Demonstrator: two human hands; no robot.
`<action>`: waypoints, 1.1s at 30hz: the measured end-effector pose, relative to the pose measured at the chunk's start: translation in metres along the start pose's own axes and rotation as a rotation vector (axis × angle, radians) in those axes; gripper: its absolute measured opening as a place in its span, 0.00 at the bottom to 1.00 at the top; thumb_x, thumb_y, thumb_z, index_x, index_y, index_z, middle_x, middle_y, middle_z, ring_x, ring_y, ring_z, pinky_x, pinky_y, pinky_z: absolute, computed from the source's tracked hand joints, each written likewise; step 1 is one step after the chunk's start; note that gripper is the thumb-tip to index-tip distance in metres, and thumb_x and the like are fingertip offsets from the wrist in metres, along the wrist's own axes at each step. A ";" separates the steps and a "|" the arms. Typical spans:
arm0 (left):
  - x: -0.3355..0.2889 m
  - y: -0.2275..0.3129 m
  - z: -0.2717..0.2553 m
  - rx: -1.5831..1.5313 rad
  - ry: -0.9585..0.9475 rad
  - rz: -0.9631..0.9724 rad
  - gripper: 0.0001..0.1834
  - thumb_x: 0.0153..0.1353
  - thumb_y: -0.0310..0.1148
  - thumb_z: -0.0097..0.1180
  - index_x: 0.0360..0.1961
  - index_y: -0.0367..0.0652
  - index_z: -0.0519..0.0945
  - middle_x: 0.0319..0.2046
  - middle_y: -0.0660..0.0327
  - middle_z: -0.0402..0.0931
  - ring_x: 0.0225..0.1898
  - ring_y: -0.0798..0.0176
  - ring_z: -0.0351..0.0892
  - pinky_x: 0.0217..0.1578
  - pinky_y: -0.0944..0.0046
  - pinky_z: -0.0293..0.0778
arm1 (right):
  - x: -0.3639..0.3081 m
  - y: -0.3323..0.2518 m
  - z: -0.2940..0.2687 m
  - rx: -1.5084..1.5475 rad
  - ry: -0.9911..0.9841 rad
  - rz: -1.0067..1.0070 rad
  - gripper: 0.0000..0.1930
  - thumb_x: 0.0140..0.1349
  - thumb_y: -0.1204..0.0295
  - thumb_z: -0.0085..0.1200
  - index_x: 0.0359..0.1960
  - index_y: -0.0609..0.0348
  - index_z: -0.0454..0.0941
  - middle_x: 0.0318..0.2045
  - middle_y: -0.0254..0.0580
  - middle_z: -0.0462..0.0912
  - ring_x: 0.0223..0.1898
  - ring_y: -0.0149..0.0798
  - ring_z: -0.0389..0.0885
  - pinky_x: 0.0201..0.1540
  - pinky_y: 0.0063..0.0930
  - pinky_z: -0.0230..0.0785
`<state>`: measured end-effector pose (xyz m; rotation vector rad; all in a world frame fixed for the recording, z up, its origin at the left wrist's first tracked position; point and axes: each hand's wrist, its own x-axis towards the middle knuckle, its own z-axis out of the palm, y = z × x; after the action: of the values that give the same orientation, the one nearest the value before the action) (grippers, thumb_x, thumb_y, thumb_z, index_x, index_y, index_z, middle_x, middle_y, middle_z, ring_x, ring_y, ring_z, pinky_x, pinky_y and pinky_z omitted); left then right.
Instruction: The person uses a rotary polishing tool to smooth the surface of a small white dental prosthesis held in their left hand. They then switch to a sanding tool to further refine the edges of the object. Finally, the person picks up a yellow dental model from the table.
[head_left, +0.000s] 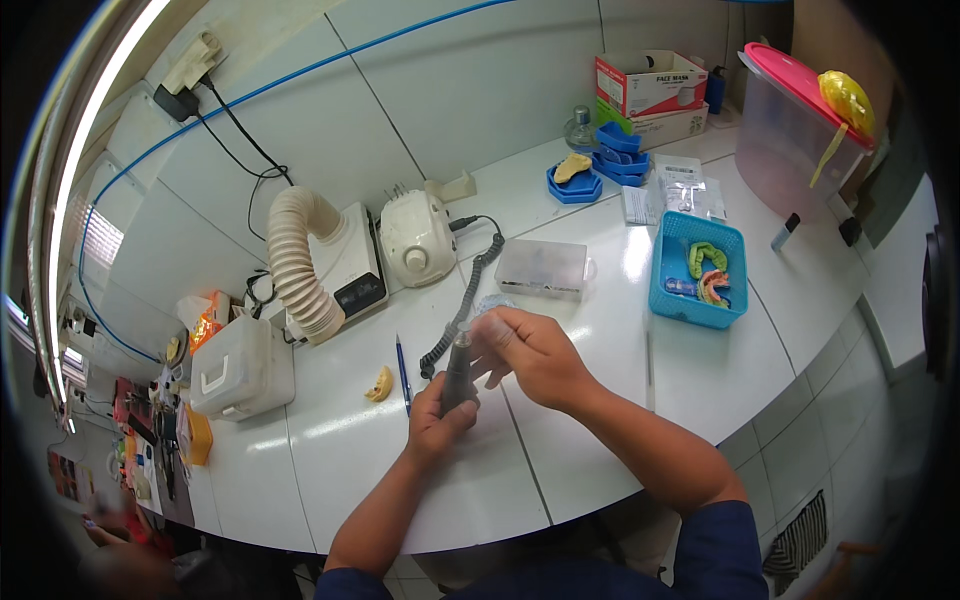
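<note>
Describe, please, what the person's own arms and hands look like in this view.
Both forearms are bare and enter from the lower edge. Dark blue short sleeves end near the elbows. The left hand and right hand wear no gloves; no watch, ring or bracelet is visible.

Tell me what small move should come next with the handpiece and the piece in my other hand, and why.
Probably bring the clear piece down onto the tip of the grey handpiece. The left hand grips the handpiece upright, its coiled cord trailing to the white motor unit, while the right hand pinches the piece just above the tip. Whether they already touch cannot be told.
</note>
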<state>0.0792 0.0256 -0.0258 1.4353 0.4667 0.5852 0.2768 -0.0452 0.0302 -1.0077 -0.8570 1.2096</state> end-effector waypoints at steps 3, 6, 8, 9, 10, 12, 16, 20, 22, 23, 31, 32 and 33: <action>0.001 0.004 0.001 -0.070 0.007 -0.019 0.19 0.62 0.35 0.59 0.50 0.37 0.72 0.28 0.67 0.69 0.27 0.75 0.66 0.28 0.71 0.63 | 0.001 0.002 -0.002 0.132 -0.012 0.063 0.23 0.76 0.54 0.39 0.43 0.63 0.77 0.29 0.41 0.82 0.34 0.35 0.85 0.38 0.28 0.78; 0.002 0.004 -0.001 -0.130 0.008 -0.055 0.21 0.62 0.35 0.59 0.53 0.36 0.72 0.28 0.66 0.70 0.27 0.74 0.66 0.29 0.71 0.63 | 0.003 0.009 0.003 0.095 -0.009 -0.014 0.26 0.73 0.47 0.44 0.37 0.62 0.78 0.25 0.37 0.81 0.30 0.30 0.83 0.33 0.25 0.76; 0.003 0.002 -0.005 -0.063 -0.011 -0.048 0.22 0.62 0.35 0.60 0.54 0.36 0.71 0.28 0.66 0.70 0.28 0.74 0.67 0.29 0.71 0.63 | 0.002 0.010 0.005 -0.033 -0.013 -0.076 0.28 0.71 0.44 0.46 0.35 0.61 0.78 0.23 0.35 0.80 0.27 0.28 0.83 0.31 0.22 0.75; 0.002 -0.001 -0.008 0.031 -0.032 -0.030 0.22 0.62 0.35 0.60 0.53 0.36 0.71 0.28 0.66 0.70 0.27 0.73 0.67 0.28 0.71 0.63 | 0.002 0.010 0.004 -0.144 -0.025 -0.106 0.28 0.71 0.43 0.45 0.34 0.61 0.77 0.23 0.35 0.80 0.27 0.28 0.83 0.31 0.22 0.75; 0.001 -0.004 -0.011 0.125 -0.053 -0.012 0.22 0.62 0.35 0.60 0.53 0.35 0.71 0.28 0.65 0.70 0.27 0.73 0.68 0.28 0.71 0.63 | 0.001 0.009 0.003 -0.256 -0.036 -0.137 0.29 0.71 0.43 0.45 0.33 0.61 0.77 0.23 0.35 0.80 0.27 0.28 0.82 0.31 0.22 0.75; 0.003 -0.005 -0.008 0.098 -0.054 0.017 0.21 0.62 0.35 0.60 0.53 0.36 0.71 0.27 0.65 0.70 0.27 0.73 0.68 0.27 0.71 0.63 | 0.001 0.008 0.000 -0.199 -0.024 -0.056 0.25 0.74 0.48 0.43 0.36 0.61 0.75 0.24 0.37 0.80 0.30 0.32 0.83 0.33 0.24 0.76; 0.003 0.002 -0.007 -0.191 0.023 -0.021 0.17 0.62 0.36 0.60 0.47 0.38 0.72 0.26 0.64 0.70 0.24 0.73 0.67 0.25 0.71 0.63 | -0.001 -0.006 -0.003 0.350 0.075 0.169 0.18 0.73 0.55 0.49 0.39 0.60 0.73 0.24 0.37 0.79 0.29 0.31 0.82 0.30 0.22 0.74; 0.005 0.002 -0.006 -0.136 0.009 -0.042 0.16 0.61 0.36 0.60 0.45 0.38 0.73 0.27 0.64 0.71 0.24 0.73 0.68 0.25 0.71 0.63 | 0.000 0.004 0.006 0.071 0.050 0.046 0.18 0.74 0.54 0.46 0.42 0.60 0.71 0.26 0.38 0.79 0.27 0.32 0.82 0.27 0.21 0.72; 0.003 -0.003 -0.008 -0.038 -0.021 -0.018 0.17 0.61 0.36 0.61 0.46 0.38 0.73 0.27 0.63 0.72 0.24 0.73 0.68 0.25 0.70 0.64 | -0.002 0.002 0.013 -0.162 0.079 -0.047 0.21 0.76 0.51 0.41 0.43 0.60 0.71 0.27 0.40 0.79 0.26 0.33 0.83 0.26 0.21 0.72; 0.003 -0.005 -0.009 0.023 -0.043 0.003 0.17 0.61 0.36 0.61 0.46 0.38 0.73 0.28 0.63 0.72 0.24 0.72 0.68 0.25 0.70 0.64 | -0.003 0.002 0.013 -0.212 0.040 -0.064 0.22 0.76 0.50 0.39 0.44 0.60 0.71 0.28 0.40 0.79 0.27 0.34 0.83 0.26 0.21 0.72; 0.005 0.002 -0.007 -0.262 -0.009 0.004 0.20 0.59 0.35 0.62 0.48 0.37 0.72 0.27 0.63 0.71 0.23 0.71 0.66 0.24 0.70 0.62 | 0.001 0.004 0.002 0.297 0.059 0.054 0.27 0.74 0.46 0.41 0.47 0.61 0.72 0.34 0.42 0.81 0.30 0.35 0.84 0.28 0.22 0.74; 0.005 0.003 -0.007 -0.271 -0.011 -0.005 0.20 0.59 0.35 0.62 0.48 0.37 0.72 0.28 0.63 0.71 0.24 0.71 0.66 0.24 0.70 0.62 | 0.001 0.004 0.003 0.232 0.040 0.033 0.26 0.74 0.47 0.42 0.47 0.62 0.73 0.33 0.42 0.81 0.31 0.34 0.85 0.29 0.22 0.75; 0.005 0.003 -0.008 -0.231 -0.019 -0.010 0.20 0.59 0.35 0.62 0.48 0.37 0.73 0.27 0.63 0.71 0.24 0.72 0.67 0.24 0.70 0.62 | 0.000 0.004 0.005 0.168 0.022 0.012 0.26 0.73 0.47 0.43 0.47 0.63 0.74 0.33 0.43 0.81 0.31 0.33 0.85 0.29 0.22 0.76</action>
<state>0.0779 0.0345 -0.0236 1.2172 0.3782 0.5971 0.2704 -0.0445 0.0285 -0.8894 -0.7207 1.2569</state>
